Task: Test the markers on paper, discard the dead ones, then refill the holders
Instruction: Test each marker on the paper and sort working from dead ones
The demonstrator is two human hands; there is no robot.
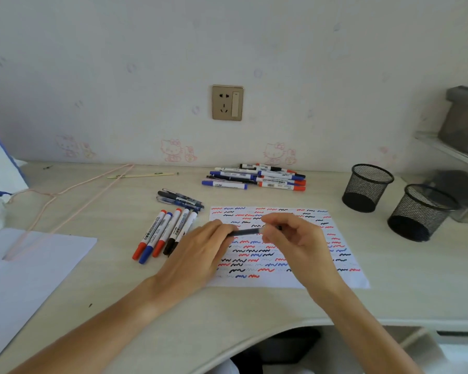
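A dark pen (247, 232) is held level above the test paper (343, 255), which is covered in red, blue and black squiggles. My left hand (200, 249) grips its left end and my right hand (295, 238) grips its right end. Left of the paper lies a row of several markers (164, 233) with red, blue and black caps, and a few dark pens (180, 199) rest just behind them. A pile of several markers (257, 177) sits at the back of the desk. Two black mesh holders (366, 187) (419, 211) stand at the right, both empty.
A white sheet (25, 271) lies at the left front with a pink wire hanger (62, 201) partly on it. A wall socket (227, 102) is above the desk. A shelf with grey items (462, 125) rises at the far right. The desk's curved front edge (254, 336) is near my body.
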